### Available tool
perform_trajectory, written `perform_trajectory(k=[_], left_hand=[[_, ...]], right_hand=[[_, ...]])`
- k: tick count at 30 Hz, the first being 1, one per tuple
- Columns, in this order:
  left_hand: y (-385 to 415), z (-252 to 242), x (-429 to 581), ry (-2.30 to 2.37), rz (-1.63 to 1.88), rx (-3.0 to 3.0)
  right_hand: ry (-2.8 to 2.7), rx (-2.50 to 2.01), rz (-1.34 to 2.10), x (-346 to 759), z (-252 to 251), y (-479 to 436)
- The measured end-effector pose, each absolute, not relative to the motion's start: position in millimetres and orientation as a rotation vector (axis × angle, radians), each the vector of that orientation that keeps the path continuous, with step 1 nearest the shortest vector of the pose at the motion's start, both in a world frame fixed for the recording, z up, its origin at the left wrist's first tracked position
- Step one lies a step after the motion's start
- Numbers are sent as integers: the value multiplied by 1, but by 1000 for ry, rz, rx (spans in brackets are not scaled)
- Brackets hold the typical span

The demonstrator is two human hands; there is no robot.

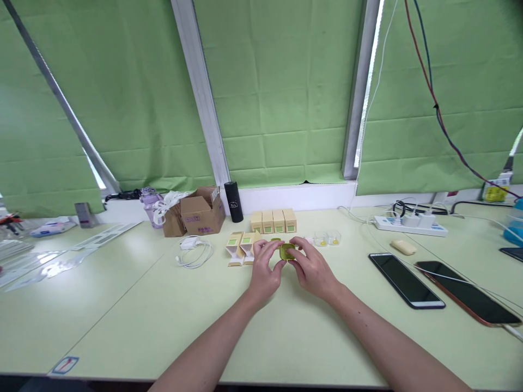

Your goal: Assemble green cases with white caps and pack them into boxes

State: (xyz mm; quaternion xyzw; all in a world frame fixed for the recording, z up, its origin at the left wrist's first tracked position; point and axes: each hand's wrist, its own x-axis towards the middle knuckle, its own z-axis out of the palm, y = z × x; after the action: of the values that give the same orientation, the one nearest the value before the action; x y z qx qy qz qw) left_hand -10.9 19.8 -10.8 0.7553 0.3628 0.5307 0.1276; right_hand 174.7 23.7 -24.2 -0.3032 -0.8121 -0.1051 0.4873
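Observation:
Between the fingertips of both hands is a small olive-green square container (287,251), held just above the table. My left hand (265,268) grips its left side, fingers closed on it. On its right side, my right hand (311,267) pinches it between thumb and fingers. Another green piece (276,239) shows partly behind my left fingers. Left of my hands stand opened tan cartons (235,246) with green labels. A row of several closed tan boxes (278,222) is behind. Small clear cups (327,238) with yellow bits lie just right of my right hand.
Behind are a cardboard box (200,213), black cylinder (233,202) and purple bottle (150,206). A white charger (190,243) with coiled cable lies left. At right are two phones (405,280), a beige oval object (403,247) and a power strip (411,224).

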Motion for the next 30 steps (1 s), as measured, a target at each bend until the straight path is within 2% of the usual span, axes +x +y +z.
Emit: perform_trajectory(k=[30], left_hand=[[17,-10,-11,1039,1579,2205]], right_hand=[[-1964,-680,-256,174,-24,24]])
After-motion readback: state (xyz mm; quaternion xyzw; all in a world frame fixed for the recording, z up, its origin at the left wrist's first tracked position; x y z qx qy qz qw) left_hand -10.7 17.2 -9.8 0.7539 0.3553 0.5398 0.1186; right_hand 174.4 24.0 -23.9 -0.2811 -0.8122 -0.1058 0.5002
